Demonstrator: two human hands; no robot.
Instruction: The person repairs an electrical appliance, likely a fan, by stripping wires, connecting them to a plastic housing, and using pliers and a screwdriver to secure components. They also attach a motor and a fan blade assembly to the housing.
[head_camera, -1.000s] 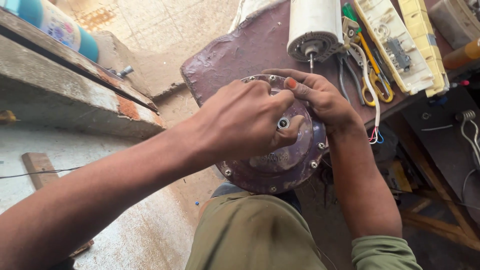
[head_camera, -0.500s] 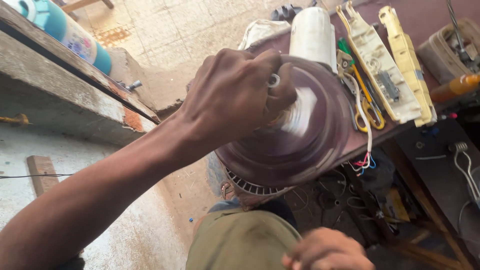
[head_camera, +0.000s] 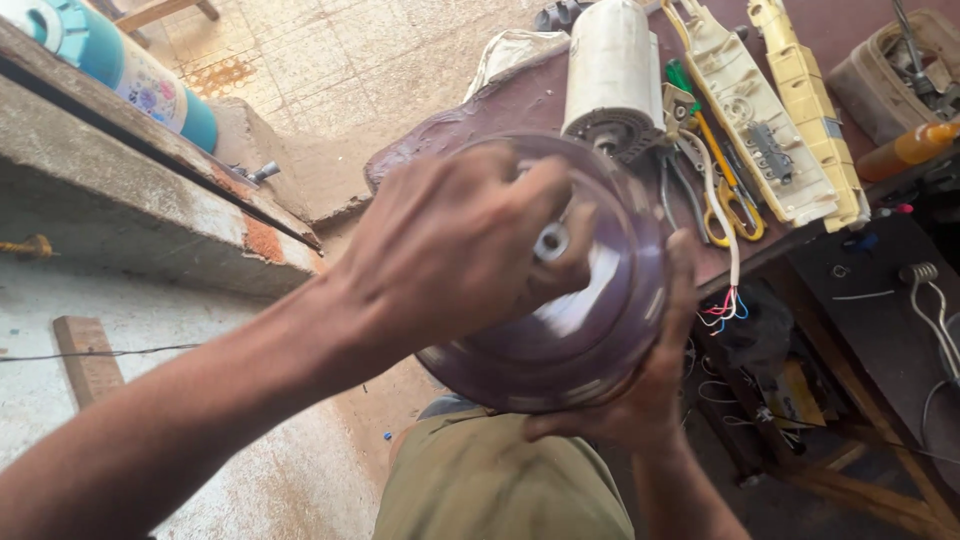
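Above the person's lap, just off the near edge of the bench (head_camera: 500, 95), a round purple motor housing (head_camera: 590, 330) hangs between two hands with nothing under it. It is a heavy-looking dome of dusty, dull metal with a stepped rim and a bright hub (head_camera: 551, 241) at its centre; its surface is blurred, so finer marks cannot be told. The left hand (head_camera: 450, 250) lies spread over the top, its grip pressed flat against the dome with fingers around the hub. The right hand (head_camera: 640, 400) cups the lower rim from beneath, thumb up along the side; how its hidden fingers lie cannot be told.

The likely trouble is a slip: the smooth dome offers little to hold, and if the lower hand shifts, the housing could drop onto the legs or the floor. A swing toward the bench could strike the white motor cylinder (head_camera: 612, 70) close behind it, or snag the loose coloured wires (head_camera: 725, 305) hanging just beside the rim, near the yellow-handled scissors (head_camera: 735, 200).
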